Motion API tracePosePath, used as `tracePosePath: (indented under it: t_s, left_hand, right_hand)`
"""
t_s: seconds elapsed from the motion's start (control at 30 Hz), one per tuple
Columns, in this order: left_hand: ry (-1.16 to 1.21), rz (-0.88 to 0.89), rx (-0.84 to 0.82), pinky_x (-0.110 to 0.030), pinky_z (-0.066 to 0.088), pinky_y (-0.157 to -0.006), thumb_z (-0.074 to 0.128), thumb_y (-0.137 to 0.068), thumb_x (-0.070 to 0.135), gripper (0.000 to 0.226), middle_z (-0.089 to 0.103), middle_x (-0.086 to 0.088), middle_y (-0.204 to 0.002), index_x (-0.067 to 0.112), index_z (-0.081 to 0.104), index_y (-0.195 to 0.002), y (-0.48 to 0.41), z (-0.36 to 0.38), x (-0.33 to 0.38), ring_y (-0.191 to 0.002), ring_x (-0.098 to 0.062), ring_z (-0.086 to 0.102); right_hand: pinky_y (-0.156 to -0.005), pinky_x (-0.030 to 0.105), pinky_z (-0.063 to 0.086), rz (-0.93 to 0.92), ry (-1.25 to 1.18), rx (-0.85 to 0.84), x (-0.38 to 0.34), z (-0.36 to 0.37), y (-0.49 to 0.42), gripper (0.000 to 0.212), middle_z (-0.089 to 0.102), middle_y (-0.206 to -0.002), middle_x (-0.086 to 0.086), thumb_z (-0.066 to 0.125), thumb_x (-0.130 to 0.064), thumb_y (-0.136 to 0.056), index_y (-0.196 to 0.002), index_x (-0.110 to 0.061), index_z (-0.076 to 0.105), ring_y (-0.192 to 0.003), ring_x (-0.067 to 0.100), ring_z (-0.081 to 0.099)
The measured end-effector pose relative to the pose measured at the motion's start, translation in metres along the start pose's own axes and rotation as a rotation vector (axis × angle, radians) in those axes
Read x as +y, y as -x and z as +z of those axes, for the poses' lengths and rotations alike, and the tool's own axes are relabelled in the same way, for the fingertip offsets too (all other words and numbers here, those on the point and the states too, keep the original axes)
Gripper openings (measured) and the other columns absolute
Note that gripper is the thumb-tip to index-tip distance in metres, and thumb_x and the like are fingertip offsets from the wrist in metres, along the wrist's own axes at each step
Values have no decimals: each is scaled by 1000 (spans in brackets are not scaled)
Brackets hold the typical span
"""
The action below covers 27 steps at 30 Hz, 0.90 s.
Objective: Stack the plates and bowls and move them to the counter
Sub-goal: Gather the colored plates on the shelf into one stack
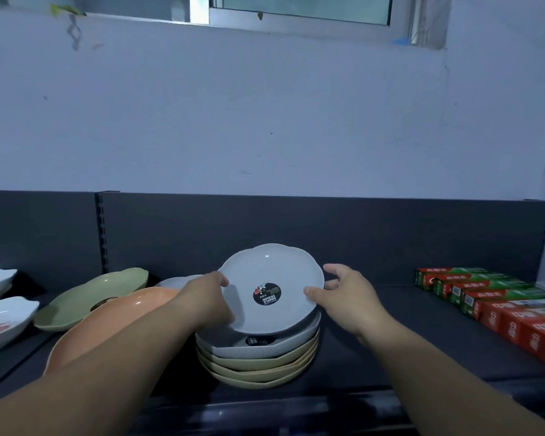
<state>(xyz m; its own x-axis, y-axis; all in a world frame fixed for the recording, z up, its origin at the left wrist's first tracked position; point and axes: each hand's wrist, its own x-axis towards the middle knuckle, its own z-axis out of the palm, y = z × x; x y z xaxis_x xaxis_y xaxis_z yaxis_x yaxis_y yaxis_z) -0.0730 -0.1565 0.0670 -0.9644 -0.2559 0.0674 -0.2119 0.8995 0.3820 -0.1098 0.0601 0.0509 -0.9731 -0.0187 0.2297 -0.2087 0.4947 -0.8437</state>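
Thumb and fingers of the left hand (208, 298) curl round the left rim of the white scalloped dish (274, 272), thumb on top, the other fingers tucked beneath. The right hand (343, 297) pinches the opposite rim, thumb lying on the edge and forefinger lifted a little behind it. The dish sits tilted toward the camera over a stack of bowls (258, 363), one ribbed white bowl above several beige ones; whether it already rests on them I cannot tell.

It looks glazed, stiff and light, likely slick and apt to chip, so a two-sided hold at the rim suits it. A black sticker (267, 294) marks its centre.

An orange plate (123, 316) and a green plate (88, 297) lie to the left, with white dishes (0, 313) beyond. Red and green boxes (491, 297) line the right of the dark shelf (406, 335). Behind stands a pale wall with a window (299, 7) above.
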Motion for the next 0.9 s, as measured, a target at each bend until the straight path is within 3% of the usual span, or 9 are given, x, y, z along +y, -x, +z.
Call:
tracePosePath:
  t_s: [0.17, 0.4, 0.7, 0.9]
  left_hand:
    - [-176, -2, -74, -21, 42, -78, 63, -81, 24, 61, 57, -1, -125, 22, 40, -137, -5, 3, 1, -111, -19, 56]
    - [-362, 53, -150, -26, 42, -96, 61, -84, 28, 60, 50, -5, -135, 14, 38, -138, -7, 12, 9, -123, -22, 50]
    - [-447, 105, -173, -28, 44, -98, 59, -84, 28, 59, 51, -5, -135, 14, 40, -137, -10, 13, 14, -122, -23, 51]
    - [-463, 136, -167, -30, 46, -97, 61, -80, 27, 64, 53, -5, -132, 15, 38, -138, -5, 7, 11, -119, -22, 53]
  right_hand:
    - [-65, 19, 46, 19, 132, -58, 4, 2, -3, 53, 69, -92, -10, 65, -22, -79, -131, -27, 54, -87, 5, 64]
    - [-60, 17, 43, 21, 239, -103, 6, 5, -7, 52, 65, -105, -9, 61, -24, -79, -130, -30, 55, -85, 4, 61]
    - [-79, 25, 44, 22, 297, -112, 5, 6, -6, 53, 61, -119, -7, 59, -27, -82, -134, -27, 51, -108, 14, 56]
    - [-88, 25, 40, -5, 312, -103, -3, 16, 2, 57, 48, -138, -6, 59, -26, -82, -138, -30, 47, -124, 16, 47]
